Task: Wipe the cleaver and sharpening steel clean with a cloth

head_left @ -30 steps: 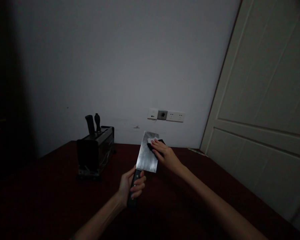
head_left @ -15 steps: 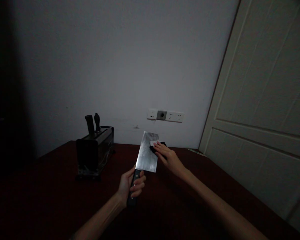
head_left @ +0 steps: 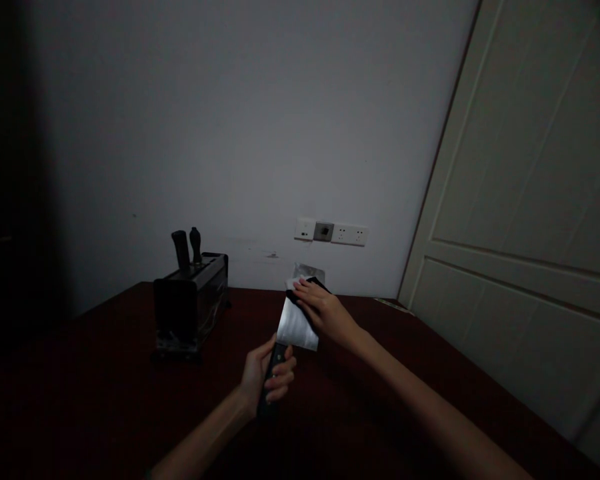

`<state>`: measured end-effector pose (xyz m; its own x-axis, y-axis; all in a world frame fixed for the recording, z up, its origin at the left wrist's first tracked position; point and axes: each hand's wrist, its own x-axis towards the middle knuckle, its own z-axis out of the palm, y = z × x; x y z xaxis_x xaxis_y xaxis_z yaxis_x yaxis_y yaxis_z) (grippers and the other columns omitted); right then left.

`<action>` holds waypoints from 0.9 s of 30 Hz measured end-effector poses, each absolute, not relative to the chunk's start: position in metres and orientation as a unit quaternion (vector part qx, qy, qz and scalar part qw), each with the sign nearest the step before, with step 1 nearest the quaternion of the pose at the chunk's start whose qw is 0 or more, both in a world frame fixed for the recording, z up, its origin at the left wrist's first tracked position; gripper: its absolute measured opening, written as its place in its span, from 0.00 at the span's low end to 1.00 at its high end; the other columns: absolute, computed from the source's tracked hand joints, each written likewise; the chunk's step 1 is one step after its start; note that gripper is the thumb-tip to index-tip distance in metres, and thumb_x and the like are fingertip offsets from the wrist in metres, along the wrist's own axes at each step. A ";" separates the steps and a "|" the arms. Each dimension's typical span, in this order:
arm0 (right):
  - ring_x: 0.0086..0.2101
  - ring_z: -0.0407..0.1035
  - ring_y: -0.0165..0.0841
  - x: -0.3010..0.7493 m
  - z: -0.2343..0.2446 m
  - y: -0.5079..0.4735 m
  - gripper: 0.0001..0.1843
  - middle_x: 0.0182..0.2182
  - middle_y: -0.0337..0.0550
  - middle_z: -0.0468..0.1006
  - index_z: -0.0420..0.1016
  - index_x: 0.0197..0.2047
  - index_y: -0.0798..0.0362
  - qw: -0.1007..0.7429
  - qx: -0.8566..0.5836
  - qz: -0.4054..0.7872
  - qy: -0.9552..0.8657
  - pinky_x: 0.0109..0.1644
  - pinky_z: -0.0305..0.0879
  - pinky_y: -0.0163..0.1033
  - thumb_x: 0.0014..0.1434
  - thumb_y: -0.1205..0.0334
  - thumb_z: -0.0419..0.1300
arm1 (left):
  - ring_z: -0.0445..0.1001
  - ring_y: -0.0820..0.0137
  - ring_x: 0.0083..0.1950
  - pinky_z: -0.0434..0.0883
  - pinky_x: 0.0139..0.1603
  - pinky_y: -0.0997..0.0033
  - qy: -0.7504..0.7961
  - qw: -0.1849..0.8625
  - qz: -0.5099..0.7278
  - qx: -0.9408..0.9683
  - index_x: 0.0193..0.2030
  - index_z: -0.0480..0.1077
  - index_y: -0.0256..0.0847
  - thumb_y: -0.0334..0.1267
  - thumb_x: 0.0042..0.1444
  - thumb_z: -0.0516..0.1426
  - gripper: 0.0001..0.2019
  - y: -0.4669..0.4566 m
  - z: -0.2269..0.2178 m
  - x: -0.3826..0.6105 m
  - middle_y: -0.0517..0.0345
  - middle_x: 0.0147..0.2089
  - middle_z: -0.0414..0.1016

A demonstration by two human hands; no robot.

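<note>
My left hand (head_left: 270, 377) is wrapped round the dark handle of a steel cleaver (head_left: 296, 325), holding it upright over the dark red table (head_left: 105, 400) with the broad blade facing me. My right hand (head_left: 325, 312) presses a black and white cloth (head_left: 295, 291) flat against the upper half of the blade, fingers closed on the cloth. The blade's top corner shows above my fingers.
A black knife block (head_left: 190, 303) with two dark handles sticking up stands on the table to the left. A strip of wall sockets (head_left: 331, 232) sits on the grey wall behind. A cream panelled door (head_left: 525, 220) fills the right side.
My right hand and the cloth slid left across the blade and a little down it. The cleaver tilted slightly and the left hand dropped a touch.
</note>
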<state>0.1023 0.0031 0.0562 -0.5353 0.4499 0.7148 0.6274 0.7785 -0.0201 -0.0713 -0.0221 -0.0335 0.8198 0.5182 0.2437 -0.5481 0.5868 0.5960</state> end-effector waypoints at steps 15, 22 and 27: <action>0.56 0.59 0.36 0.086 0.038 -0.005 0.19 0.53 0.47 0.70 0.67 0.54 0.50 0.380 -0.282 -0.086 -0.877 0.60 0.56 0.51 0.60 0.67 0.51 | 0.38 0.84 0.12 0.46 0.07 0.84 0.001 0.888 0.316 0.334 0.30 0.61 0.35 0.47 0.56 0.50 0.15 -0.022 -0.035 -0.072 0.69 0.17 0.51; 0.56 0.58 0.34 0.080 0.020 -0.019 0.20 0.53 0.46 0.70 0.65 0.55 0.53 0.365 -0.266 -0.085 -0.888 0.60 0.56 0.48 0.59 0.68 0.51 | 0.39 0.84 0.12 0.48 0.07 0.84 -0.022 0.886 0.312 0.341 0.31 0.62 0.34 0.47 0.57 0.48 0.16 -0.017 -0.039 -0.073 0.68 0.17 0.52; 0.56 0.59 0.35 0.092 0.032 -0.002 0.18 0.53 0.47 0.70 0.68 0.53 0.52 0.383 -0.293 -0.087 -0.871 0.60 0.55 0.50 0.60 0.66 0.51 | 0.39 0.83 0.12 0.49 0.07 0.84 -0.026 0.891 0.303 0.337 0.31 0.63 0.34 0.48 0.58 0.47 0.18 -0.018 -0.039 -0.073 0.68 0.17 0.52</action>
<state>0.0922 -0.0025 0.0319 -0.5342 0.4437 0.7196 0.5778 0.8129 -0.0723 -0.0733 -0.0181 -0.0388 0.8155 0.5220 0.2501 -0.5570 0.5902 0.5843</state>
